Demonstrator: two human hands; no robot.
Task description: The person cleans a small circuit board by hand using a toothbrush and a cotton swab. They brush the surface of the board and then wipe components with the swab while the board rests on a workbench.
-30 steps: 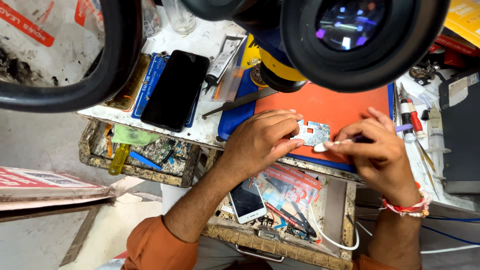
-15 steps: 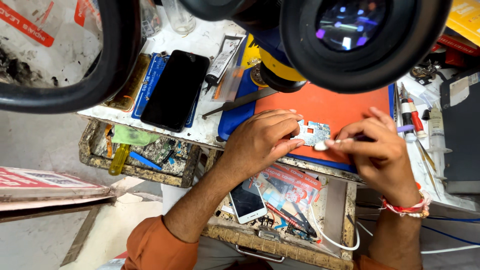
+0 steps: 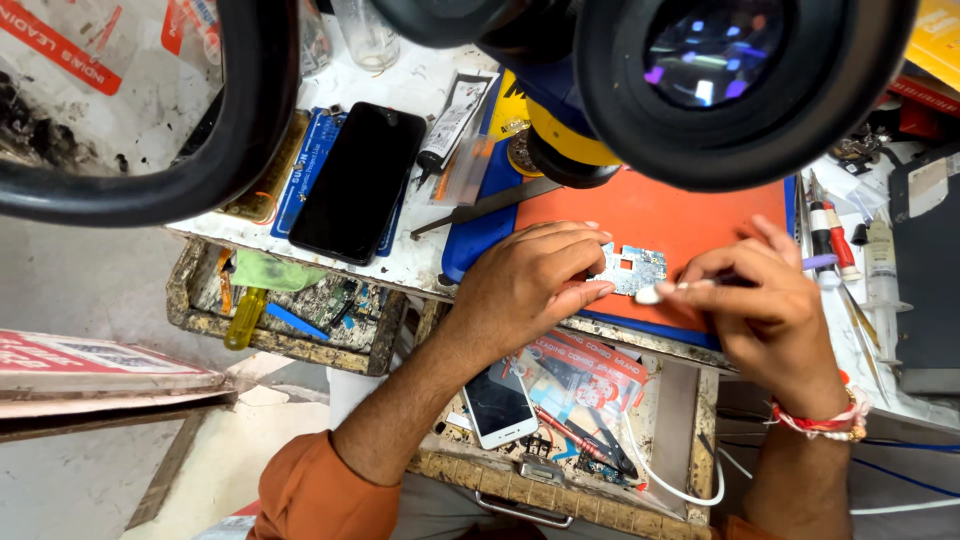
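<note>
Left hand point(image 3: 530, 285) fingers curled pinning the circuit board point(image 3: 630, 268), right hand point(image 3: 765, 300) pinching the swab point(image 3: 680, 290): stroke lightly toward 9 o'clock.

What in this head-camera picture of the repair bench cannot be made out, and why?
- Circuit board: its left part is hidden under the left hand; components too small to tell.
- Tool in the right hand: its shaft is covered by the fingers.
- Microscope: blurred, cut off by the top edge.
- Orange mat: far end hidden by the microscope.
</note>
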